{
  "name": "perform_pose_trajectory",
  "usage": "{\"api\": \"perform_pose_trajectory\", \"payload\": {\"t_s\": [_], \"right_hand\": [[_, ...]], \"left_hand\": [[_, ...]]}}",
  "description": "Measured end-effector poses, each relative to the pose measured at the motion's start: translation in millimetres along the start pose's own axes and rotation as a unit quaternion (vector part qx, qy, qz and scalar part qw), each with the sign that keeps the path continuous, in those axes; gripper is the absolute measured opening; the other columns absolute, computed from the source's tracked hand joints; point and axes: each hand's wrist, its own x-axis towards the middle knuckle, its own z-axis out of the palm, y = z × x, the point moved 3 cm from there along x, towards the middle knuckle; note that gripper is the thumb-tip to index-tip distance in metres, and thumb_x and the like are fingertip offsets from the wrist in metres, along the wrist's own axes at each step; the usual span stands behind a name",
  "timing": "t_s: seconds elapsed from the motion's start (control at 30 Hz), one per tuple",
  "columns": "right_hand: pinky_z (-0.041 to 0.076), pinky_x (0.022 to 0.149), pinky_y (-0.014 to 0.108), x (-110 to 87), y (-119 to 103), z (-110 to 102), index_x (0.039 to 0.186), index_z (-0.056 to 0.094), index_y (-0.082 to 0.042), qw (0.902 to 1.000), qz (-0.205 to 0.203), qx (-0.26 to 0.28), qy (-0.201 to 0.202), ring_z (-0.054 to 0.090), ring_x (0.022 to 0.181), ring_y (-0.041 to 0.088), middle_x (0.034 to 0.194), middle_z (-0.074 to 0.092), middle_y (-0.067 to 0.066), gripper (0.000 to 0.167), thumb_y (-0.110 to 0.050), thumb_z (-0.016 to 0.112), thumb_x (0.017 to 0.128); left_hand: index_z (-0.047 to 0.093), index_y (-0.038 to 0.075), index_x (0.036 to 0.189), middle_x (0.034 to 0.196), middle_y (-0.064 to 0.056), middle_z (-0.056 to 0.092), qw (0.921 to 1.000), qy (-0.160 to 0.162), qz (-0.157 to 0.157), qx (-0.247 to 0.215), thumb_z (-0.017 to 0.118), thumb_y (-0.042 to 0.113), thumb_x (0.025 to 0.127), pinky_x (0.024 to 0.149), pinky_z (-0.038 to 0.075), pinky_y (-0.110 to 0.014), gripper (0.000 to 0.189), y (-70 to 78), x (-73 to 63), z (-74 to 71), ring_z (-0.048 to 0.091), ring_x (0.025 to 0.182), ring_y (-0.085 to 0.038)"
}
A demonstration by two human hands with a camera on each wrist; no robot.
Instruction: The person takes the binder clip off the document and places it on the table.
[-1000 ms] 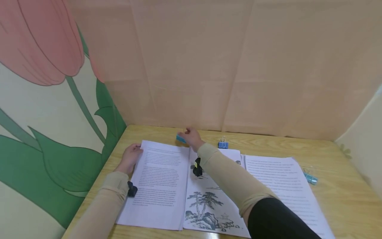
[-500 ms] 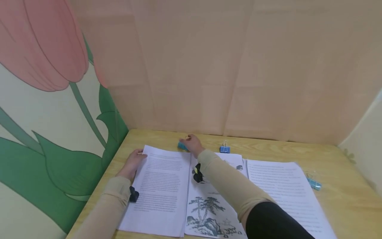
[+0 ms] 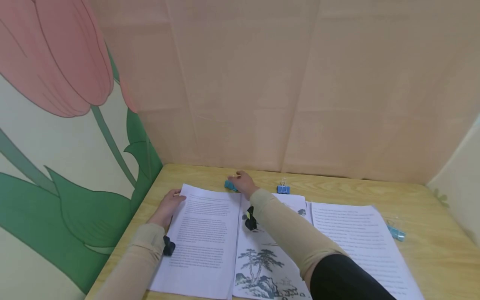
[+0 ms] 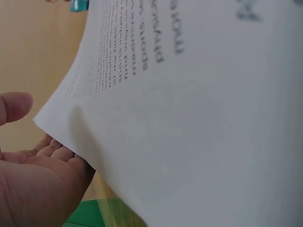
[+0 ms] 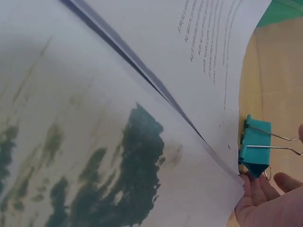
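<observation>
A stack of printed sheets (image 3: 202, 241) lies at the left of the table. At its far left corner is my left hand (image 3: 168, 208); in the left wrist view its fingers (image 4: 61, 153) lie under the lifted paper edge, with the thumb apart from the sheet. My right hand (image 3: 243, 184) is at the far edge of the stacks and holds a teal binder clip (image 5: 258, 144) by its wire handles, partly out of the right wrist view. The clip is close to the top edge of the left stack. Whether it touches the paper, I cannot tell.
A picture stack with pine trees (image 3: 258, 266) lies in the middle, another text stack (image 3: 348, 233) on the right. A blue binder clip (image 3: 283, 188) stands behind the middle stack. A light-blue binder clip (image 3: 396, 233) lies right of the right stack.
The head view has tilted up, so the table sits lower in it. My right hand and the teal clip have turned slightly near the paper's top edge. My left hand stays at the corner.
</observation>
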Motion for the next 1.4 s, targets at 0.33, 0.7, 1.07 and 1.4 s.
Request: {"api": "perform_pose_trajectory", "payload": {"t_s": [0.33,0.7,1.07,1.4], "right_hand": [[0.035,0.116,0.049,4.9,1.6,2.8,0.156,0.037,0.001,0.9999,0.008,-0.006,-0.013,0.043,0.141,0.038,0.154,0.044,0.024,0.063,-0.021,0.06,0.103],[0.039,0.113,0.049,-3.4,4.4,-7.8,0.155,0.037,0.005,0.9998,-0.006,-0.016,-0.006,0.046,0.138,0.04,0.153,0.044,0.026,0.064,-0.016,0.063,0.1],[0.041,0.111,0.052,-2.2,16.7,-26.0,0.152,0.041,0.007,0.9975,-0.054,-0.046,0.008,0.045,0.138,0.043,0.152,0.045,0.028,0.059,-0.014,0.062,0.101],[0.04,0.112,0.054,-10.6,16.3,-51.1,0.15,0.044,0.006,0.9764,-0.142,-0.163,0.0,0.047,0.137,0.044,0.148,0.05,0.028,0.054,-0.018,0.059,0.104]], "left_hand": [[0.029,-0.004,0.157,0.16,-0.027,0.031,0.9999,0.005,-0.008,0.003,0.045,0.015,0.108,0.121,0.021,-0.056,0.056,3.1,-1.4,-1.4,0.026,0.149,-0.042],[0.029,-0.011,0.155,0.16,-0.031,0.028,0.9999,-0.003,0.011,0.0,0.043,0.013,0.108,0.121,0.023,-0.055,0.055,1.5,9.2,2.4,0.024,0.15,-0.045],[0.028,-0.012,0.155,0.161,-0.032,0.025,0.9993,0.002,0.026,0.027,0.043,0.013,0.107,0.121,0.024,-0.055,0.056,3.5,16.8,0.8,0.023,0.15,-0.046],[0.021,-0.012,0.157,0.162,-0.034,0.021,0.9991,0.014,0.024,0.033,0.039,0.015,0.108,0.121,0.023,-0.056,0.059,3.9,32.0,-4.3,0.021,0.15,-0.048]]}}
